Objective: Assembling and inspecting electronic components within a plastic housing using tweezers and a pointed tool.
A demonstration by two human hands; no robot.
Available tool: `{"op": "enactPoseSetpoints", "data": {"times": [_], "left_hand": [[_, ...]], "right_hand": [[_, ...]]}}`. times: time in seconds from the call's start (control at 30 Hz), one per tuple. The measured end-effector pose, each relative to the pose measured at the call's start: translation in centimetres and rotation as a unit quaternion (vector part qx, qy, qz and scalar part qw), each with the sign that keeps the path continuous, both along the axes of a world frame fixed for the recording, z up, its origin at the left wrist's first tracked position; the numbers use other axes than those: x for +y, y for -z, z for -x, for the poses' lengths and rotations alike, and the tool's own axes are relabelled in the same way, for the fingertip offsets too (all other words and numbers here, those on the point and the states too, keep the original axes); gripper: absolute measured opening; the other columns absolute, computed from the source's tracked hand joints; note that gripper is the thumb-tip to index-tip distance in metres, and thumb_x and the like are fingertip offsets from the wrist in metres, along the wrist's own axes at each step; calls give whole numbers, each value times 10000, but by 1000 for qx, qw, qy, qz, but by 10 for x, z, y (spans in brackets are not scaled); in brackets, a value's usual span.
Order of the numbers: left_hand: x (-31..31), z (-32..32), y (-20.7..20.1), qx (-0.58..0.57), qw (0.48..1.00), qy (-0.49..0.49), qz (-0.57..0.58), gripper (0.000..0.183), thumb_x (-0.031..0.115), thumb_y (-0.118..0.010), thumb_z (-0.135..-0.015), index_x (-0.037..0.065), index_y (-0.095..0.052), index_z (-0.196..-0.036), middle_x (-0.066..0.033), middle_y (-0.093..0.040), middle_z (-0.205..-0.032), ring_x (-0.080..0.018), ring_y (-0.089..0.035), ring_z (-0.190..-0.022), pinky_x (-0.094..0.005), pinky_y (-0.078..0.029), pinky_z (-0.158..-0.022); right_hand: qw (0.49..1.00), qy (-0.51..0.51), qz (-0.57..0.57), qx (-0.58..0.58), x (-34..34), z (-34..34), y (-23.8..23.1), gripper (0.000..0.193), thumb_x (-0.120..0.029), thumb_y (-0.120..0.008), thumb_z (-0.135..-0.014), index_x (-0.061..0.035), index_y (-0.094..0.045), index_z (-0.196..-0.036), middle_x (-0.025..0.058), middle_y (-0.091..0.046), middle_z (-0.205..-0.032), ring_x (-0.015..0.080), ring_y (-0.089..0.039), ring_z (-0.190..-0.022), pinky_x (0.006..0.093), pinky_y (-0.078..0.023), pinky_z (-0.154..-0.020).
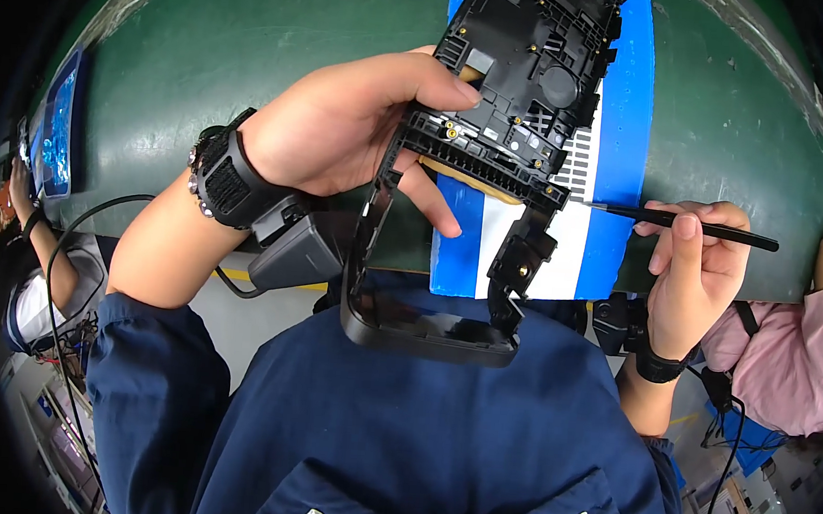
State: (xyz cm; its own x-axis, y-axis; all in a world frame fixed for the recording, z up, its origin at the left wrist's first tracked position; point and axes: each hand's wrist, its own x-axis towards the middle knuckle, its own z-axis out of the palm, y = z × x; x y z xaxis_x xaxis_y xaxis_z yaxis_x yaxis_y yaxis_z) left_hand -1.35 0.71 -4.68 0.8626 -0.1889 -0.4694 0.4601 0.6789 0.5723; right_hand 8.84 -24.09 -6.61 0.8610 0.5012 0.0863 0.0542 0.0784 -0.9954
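The long black plastic housing with an open frame at its near end [508,96] lies between the hands, above a blue-and-white sheet [625,100] on the dark green tabletop [283,49]. The left hand [335,121] clamps its left edge, thumb on top. Well apart, the right hand [699,265] grips a slim black pointed tool [651,217], tip just beside the housing's right edge.

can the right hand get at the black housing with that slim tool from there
Probably yes: the right hand holds the slim tool, its tip seemingly near the black housing, nothing visibly between; the left hand grips the opposite side.
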Motion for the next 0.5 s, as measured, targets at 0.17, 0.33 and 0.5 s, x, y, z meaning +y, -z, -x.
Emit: {"op": "enactPoseSetpoints", "data": {"times": [0.17, 0.33, 0.5], "left_hand": [[-2, -2, -6, -1, 1000, 6, -12, 245, 175, -420, -838, -10, -441, -997, -123, -533, -993, -252, -565, -870, -433, -522, -619], [-3, -4, -6, -20, 1000, 15, -1, 318, 164, -411, -835, 10, -395, -1113, -107, -511, -1046, -225, -543, -918, -417, -519, -638], [-3, -3, -7, -25, 999, 14, -14, 325, 164, -412, -835, 15, -392, -1123, -110, -512, -1053, -217, -541, -924, -416, -515, -650]], "right_hand": [[1000, 4, -7, -2, 1, -2, 2, 219, 31, -519, -785, -27, -356, -919, 144, -569, -739, 91, -503, -511, 205, -462, -525], [1000, 5, 15, 0, 2, -1, 0, 235, 34, -528, -779, -31, -349, -917, 141, -571, -740, 101, -520, -538, 191, -452, -519], [1000, -3, 12, 3, 2, -2, 1, 236, 37, -527, -779, -32, -349, -918, 143, -572, -744, 107, -535, -555, 184, -448, -523]]}}
